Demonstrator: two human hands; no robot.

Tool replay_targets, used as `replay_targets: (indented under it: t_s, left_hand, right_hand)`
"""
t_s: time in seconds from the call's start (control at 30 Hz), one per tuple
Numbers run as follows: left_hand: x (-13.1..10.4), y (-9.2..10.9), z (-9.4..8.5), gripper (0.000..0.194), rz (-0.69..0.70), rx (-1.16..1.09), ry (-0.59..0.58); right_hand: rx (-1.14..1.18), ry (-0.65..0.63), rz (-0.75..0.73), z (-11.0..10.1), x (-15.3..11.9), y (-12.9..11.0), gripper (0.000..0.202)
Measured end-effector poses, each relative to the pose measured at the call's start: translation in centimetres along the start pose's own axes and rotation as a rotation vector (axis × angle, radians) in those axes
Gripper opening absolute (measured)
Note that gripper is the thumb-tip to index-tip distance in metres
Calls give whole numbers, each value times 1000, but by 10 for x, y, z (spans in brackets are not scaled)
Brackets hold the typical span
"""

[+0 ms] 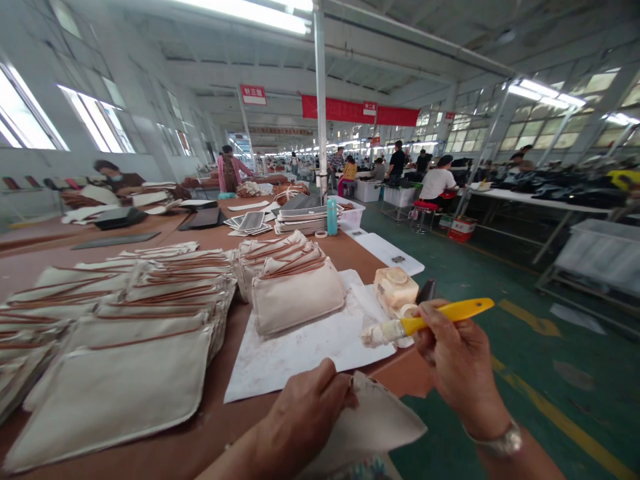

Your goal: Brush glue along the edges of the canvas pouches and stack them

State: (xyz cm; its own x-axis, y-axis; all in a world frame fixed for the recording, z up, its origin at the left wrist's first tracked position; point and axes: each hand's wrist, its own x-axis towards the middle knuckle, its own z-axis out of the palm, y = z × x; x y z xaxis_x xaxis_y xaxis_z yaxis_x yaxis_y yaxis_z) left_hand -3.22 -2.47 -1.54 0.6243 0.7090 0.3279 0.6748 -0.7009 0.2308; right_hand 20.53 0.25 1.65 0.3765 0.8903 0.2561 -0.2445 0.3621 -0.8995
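Fingers of my left hand (pixel 313 413) are closed on the upper edge of a beige fabric pouch piece (pixel 373 417) at the table's front edge. My right hand (pixel 457 357) grips a paintbrush (pixel 445 315) by its yellow handle. The brush's pale, caked bristles point left, over a white paper sheet (pixel 305 360). Just behind the brush stands a glue-crusted container (pixel 396 288). On the sheet's far part rests a stack of beige pouches (pixel 299 299) with brown edging. The lower part of the held piece runs out of view.
Rows of similar pouches (pixel 120 387) cover the table's left side. Farther back are stacked flat panels (pixel 305 219), a turquoise bottle (pixel 332 217) and a white bin (pixel 350 212). Green floor (pixel 565 373) lies to the right. Several people work at distant tables.
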Motion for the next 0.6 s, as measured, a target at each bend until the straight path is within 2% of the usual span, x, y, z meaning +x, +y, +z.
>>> replay_targets:
  t_s: [0.1,0.17,0.33,0.4,0.47,0.53,0.6]
  left_hand:
    - [4,10,-19,9,146,181,-39]
    - [8,15,-28,10,201,230,-42]
    - [10,16,-31,11,213,360,-32]
    - [10,16,-29,10,226,368,-34]
    - [12,17,-28,10,252,356,-6]
    - [13,17,-30,14,275,345,37]
    - [13,16,-32,15,284,351,60]
  right_hand:
    - [-29,-62,-11,6,-4,-12,31]
    - [-68,-149,0,9,-10,-19,32]
    - [-230,-403,6,-3,-26,-31,31]
    - [-260,-409,-16,-11,-25,-34,28]
    - [-262,-344,-58,-13,-22,-35,25]
    - [-259,-264,-109,-8,-19,-36,24]
    - [-279,-293,-91,-1,-20,-35,26]
